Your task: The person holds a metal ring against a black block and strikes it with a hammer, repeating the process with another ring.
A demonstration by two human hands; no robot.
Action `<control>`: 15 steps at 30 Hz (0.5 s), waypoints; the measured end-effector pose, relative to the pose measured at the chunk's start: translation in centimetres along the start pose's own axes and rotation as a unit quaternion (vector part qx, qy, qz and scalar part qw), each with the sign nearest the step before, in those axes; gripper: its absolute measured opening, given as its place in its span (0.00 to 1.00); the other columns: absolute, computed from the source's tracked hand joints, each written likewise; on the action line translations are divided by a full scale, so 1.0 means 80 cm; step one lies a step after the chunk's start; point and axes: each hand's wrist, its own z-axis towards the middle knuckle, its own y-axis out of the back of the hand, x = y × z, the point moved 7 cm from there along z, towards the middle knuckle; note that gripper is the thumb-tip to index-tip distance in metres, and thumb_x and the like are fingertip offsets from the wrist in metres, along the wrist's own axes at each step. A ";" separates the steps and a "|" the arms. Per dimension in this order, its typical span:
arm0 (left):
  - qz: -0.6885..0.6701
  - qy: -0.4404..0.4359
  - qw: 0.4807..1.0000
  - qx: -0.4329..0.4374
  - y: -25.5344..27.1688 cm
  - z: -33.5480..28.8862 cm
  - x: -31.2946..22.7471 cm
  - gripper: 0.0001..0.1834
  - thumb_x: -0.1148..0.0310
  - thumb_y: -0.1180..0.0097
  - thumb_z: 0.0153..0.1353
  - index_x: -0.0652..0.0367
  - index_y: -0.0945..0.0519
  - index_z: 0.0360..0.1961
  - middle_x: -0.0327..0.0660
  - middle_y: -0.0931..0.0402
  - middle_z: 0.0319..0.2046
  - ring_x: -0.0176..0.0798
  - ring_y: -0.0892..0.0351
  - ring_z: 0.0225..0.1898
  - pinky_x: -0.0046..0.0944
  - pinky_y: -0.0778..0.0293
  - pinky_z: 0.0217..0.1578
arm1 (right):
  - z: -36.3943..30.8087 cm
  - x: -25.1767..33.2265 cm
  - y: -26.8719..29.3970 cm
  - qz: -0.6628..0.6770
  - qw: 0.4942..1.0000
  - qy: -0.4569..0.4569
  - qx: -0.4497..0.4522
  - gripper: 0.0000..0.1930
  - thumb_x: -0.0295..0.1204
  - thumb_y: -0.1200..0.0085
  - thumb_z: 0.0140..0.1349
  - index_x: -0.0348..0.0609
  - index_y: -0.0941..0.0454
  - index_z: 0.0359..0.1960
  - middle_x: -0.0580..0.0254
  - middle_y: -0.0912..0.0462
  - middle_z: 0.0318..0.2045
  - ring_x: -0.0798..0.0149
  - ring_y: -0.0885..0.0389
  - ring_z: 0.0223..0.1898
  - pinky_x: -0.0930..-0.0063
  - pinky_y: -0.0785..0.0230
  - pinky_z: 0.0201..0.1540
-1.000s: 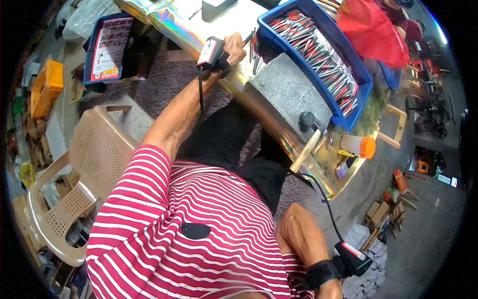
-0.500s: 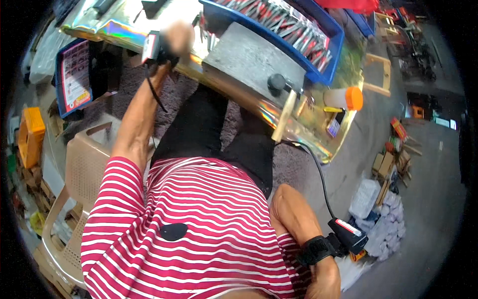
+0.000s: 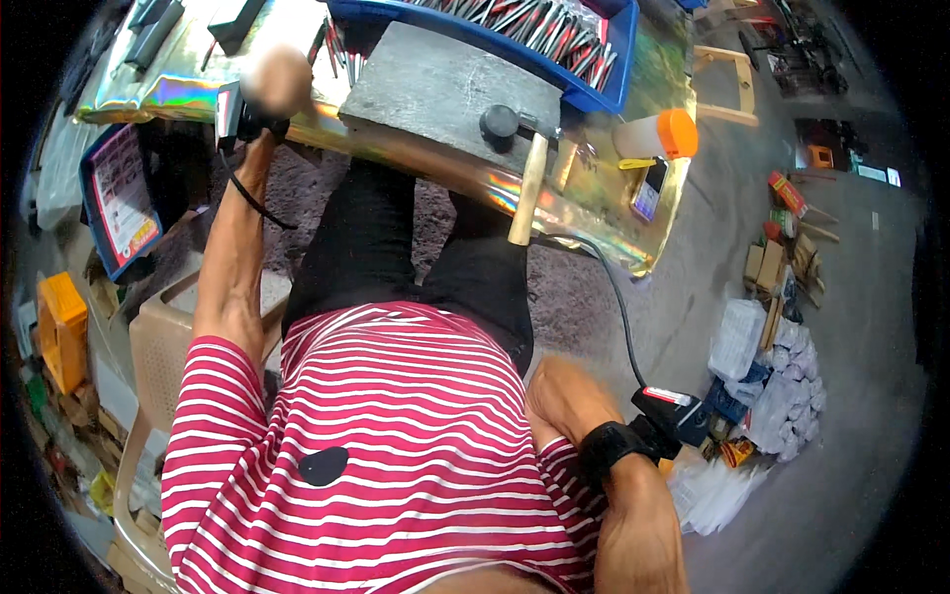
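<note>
My left hand rests at the near edge of the foil-covered table, next to a few red and dark slim tools. It looks smeared, so its fingers and anything in them cannot be made out. A black strapped device sits on that wrist. My right arm is bent back by my side; the right hand runs down toward the lower edge, its fingers hidden. A black wrist strap holds a device there. A grey metal block carries a hammer, its wooden handle jutting over the table edge.
Behind the block stands a blue bin full of slim red and grey tools. An orange-lidded jar and a phone lie at the right. A plastic chair stands left behind me. Bags are heaped on the right floor.
The table and its things have shifted left and upward in view. My left hand stays by the table edge, and my right arm remains bent at my side.
</note>
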 end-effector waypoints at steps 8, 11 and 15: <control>-0.008 0.053 0.999 0.007 -0.002 -0.015 -0.025 0.16 0.64 0.46 0.40 0.67 0.23 0.27 0.49 0.24 0.24 0.44 0.24 0.28 0.37 0.31 0.32 | 0.001 0.000 -0.006 0.018 1.000 0.009 0.021 0.07 0.30 0.63 0.57 0.49 0.32 0.24 0.70 0.29 0.23 0.72 0.29 0.25 0.77 0.36 0.26; -0.014 0.069 0.997 -0.021 -0.001 -0.017 -0.027 0.17 0.63 0.47 0.41 0.66 0.23 0.29 0.47 0.24 0.24 0.41 0.25 0.27 0.35 0.31 0.32 | 0.002 -0.001 0.012 0.107 0.989 0.076 0.065 0.09 0.28 0.62 0.55 0.48 0.34 0.18 0.69 0.29 0.19 0.69 0.29 0.21 0.75 0.34 0.22; 0.070 -0.007 0.994 -0.078 -0.002 -0.006 0.035 0.16 0.61 0.47 0.43 0.65 0.23 0.27 0.43 0.25 0.20 0.37 0.26 0.24 0.34 0.33 0.28 | -0.028 -0.008 0.081 0.087 0.995 0.012 0.051 0.11 0.27 0.58 0.54 0.48 0.34 0.13 0.68 0.31 0.15 0.67 0.31 0.16 0.73 0.32 0.21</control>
